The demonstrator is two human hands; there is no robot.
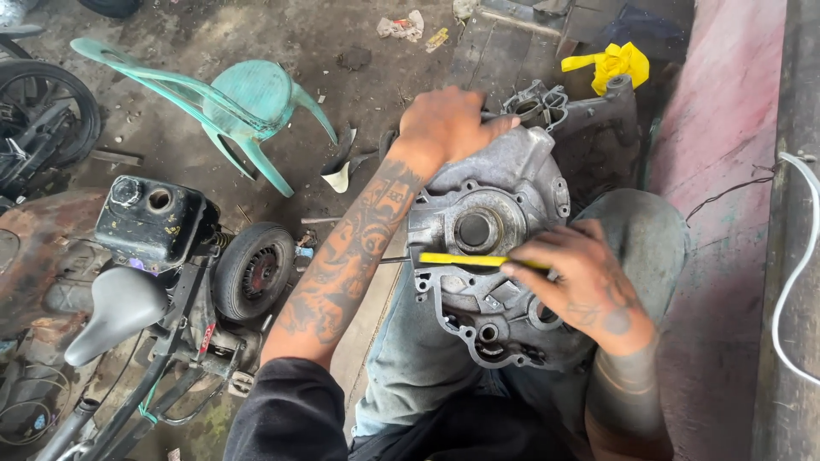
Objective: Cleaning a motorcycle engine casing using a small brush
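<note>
Left hand (448,124) presses down on the grey engine casing (491,248) across the lap, right hand (581,282) gripping a yellow-handled screwdriver (470,259) against it.

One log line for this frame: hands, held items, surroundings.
left hand: flat on top of grey metal engine casing | right hand: gripping yellow-handled tool across casing | casing: on lap | nearby: overturned green plastic chair

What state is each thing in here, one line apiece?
Engine case: on the person's lap, open face up.
Left hand: pressed flat on the case's top edge.
Right hand: fingers shut on the screwdriver.
Screwdriver: yellow handle, lying level across the case.
Chair: green plastic, tipped over on the floor.
Small bike: partly stripped, on the floor.
Yellow rag: crumpled beyond the case.
</note>
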